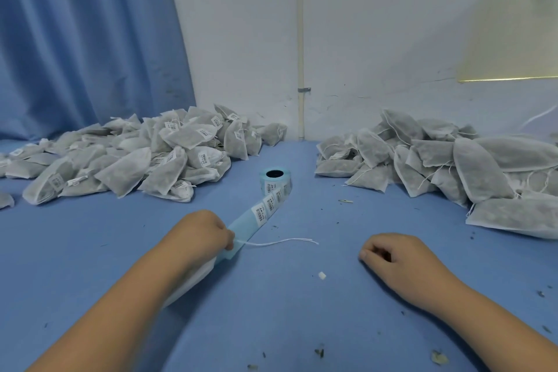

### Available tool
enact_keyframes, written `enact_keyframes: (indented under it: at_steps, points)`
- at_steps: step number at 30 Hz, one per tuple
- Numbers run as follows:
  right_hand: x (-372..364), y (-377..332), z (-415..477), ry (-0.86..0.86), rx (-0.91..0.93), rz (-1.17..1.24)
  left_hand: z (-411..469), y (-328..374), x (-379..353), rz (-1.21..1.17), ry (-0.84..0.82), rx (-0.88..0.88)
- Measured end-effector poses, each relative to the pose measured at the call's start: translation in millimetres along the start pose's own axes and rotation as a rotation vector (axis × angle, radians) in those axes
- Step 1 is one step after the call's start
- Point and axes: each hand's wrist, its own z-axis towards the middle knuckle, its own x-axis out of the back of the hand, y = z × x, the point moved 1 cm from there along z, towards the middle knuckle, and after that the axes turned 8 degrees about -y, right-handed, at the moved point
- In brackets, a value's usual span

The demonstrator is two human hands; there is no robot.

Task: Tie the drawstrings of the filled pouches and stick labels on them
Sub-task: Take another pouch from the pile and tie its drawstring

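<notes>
At the centre of the blue counter [271, 311], we find the label roll [275, 180] standing on end with its dark core facing up. Its liner strip [265, 208] runs off the roll toward the near left, with printed barcode labels on the part nearer the roll and bare blue backing at the free end. The left hand [199, 232] sits at that free end with its fingers curled in a grip. Beneath its wrist and forearm lies a white pouch [193, 279], mostly hidden by the arm. We read the grip as closed on the neck of this pouch, but we cannot tell whether the fingers also pinch the liner strip. A white drawstring [280, 241] comes out at the fingertips and trails to the right, lying loose on the counter. The right hand [392, 257] rests on the counter well apart from the left hand, knuckles up, with its fingers loosely curled and nothing in them. A small white scrap [322, 275] lies between the two hands, nearer the right. At the far left we see a heap of labelled pouches [136, 160], many of them showing a barcode sticker. At the far right is a heap of unlabelled pouches [437, 160] with drawstrings hanging loose. Dark crumbs [439, 358] are scattered over the near right of the counter. Behind the left heap hangs a blue curtain [75, 39], and behind the right heap stands a white wall [377, 39] with a vertical pipe [300, 39].
</notes>
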Motion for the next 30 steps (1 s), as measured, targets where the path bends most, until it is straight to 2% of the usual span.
enact_keyframes:
  at_steps: [4,6,12,15,17,21,25,30]
  points:
    - [1,0,-2,0.001,0.002,0.010,-2,4,-2,0.077,0.202,0.001]
    - [1,0,-3,0.005,0.006,0.017,1,11,-4,0.063,0.232,-0.009]
    - [-4,-9,-5,0.042,0.042,0.036,17,31,-23,-0.158,0.297,-0.069]
    - [-13,-24,-1,-0.009,0.072,0.059,29,25,-31,-0.330,0.333,-0.068]
    - [-20,-40,10,-0.065,0.100,0.058,36,19,-31,-0.492,0.304,-0.065]
    - [-29,-76,58,-0.070,0.103,0.110,43,12,-30,-0.924,0.113,-0.005]
    - [-45,-102,118,-0.044,0.006,0.185,42,7,-32,-1.013,-0.018,-0.044]
    - [-87,-101,148,0.019,-0.054,0.161,42,2,-33,-1.095,-0.084,-0.065]
